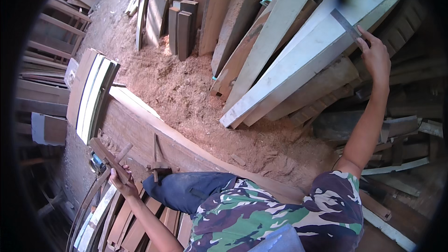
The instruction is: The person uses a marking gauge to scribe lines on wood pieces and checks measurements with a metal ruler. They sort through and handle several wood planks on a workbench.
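Observation:
At the left, my left hand (123,184) grips a wooden hand plane (111,159) with a rod handle set across its body. Its fingers wrap the plane's near end. My right arm stretches out to the upper right. There my right hand (375,56) pinches a flat, narrow, dark grey strip (344,22) between thumb and fingers. The strip lies over, or just above, a broad pale board (322,37); contact cannot be made out. By my knee, a small tool with a block and a thin stem (158,165) sits on the long wooden plank (135,133).
Sawdust and shavings (186,84) cover the ground ahead. Long boards (233,18) lean at the back. A stack of short boards (93,95) stands at the plank's left end. More timber (149,219) lies below my left arm, and wood pieces (396,158) are piled at the right.

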The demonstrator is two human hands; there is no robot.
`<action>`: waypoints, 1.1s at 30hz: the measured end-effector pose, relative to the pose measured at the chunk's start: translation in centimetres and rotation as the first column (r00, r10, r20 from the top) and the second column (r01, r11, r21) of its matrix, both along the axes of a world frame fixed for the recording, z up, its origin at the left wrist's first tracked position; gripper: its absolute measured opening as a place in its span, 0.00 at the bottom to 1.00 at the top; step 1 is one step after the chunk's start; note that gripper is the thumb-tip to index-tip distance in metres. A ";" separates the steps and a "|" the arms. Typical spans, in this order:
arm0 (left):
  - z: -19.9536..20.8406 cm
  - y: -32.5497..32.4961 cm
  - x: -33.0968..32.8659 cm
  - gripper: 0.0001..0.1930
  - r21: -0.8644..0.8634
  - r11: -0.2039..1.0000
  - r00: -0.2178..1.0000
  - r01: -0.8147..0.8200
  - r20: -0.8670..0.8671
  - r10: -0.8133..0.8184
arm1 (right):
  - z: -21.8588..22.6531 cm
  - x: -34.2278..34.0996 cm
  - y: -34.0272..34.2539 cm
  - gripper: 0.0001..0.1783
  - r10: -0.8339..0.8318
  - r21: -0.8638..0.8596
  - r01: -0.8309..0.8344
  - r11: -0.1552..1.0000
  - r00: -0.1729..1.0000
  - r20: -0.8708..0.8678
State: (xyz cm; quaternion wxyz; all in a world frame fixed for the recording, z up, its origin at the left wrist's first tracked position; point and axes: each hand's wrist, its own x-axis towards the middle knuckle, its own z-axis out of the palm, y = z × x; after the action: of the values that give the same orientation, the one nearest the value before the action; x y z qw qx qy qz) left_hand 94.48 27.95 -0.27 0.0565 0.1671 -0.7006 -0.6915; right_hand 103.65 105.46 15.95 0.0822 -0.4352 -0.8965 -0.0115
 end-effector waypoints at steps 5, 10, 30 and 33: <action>-3.1 -5.5 3.0 0.34 0.120 0.992 0.998 -0.042 -0.031 0.046 | -0.9 -2.0 1.9 0.25 0.297 0.088 -0.293 0.952 0.954 -0.042; 1.0 -3.3 5.1 0.27 0.230 0.971 0.998 -0.062 0.009 0.061 | -0.4 -1.1 -2.6 0.29 0.179 0.093 -0.176 0.980 0.983 -0.026; 17.6 2.5 22.3 0.45 0.300 0.944 0.869 -0.136 -0.422 0.259 | 3.2 -7.1 -53.3 0.28 0.618 -0.095 -0.748 -0.656 -0.461 -0.637; 17.5 2.2 24.4 0.46 0.297 0.940 0.851 -0.167 -0.438 0.290 | 3.5 -5.5 -55.3 0.25 0.600 -0.080 -0.724 -0.685 -0.499 -0.625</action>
State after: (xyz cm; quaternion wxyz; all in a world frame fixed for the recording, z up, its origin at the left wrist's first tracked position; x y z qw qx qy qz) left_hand 118.87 30.14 17.20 0.2878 0.0807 -0.5480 -0.7812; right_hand 98.12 50.19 19.50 -0.0112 0.5766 -0.7151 0.3951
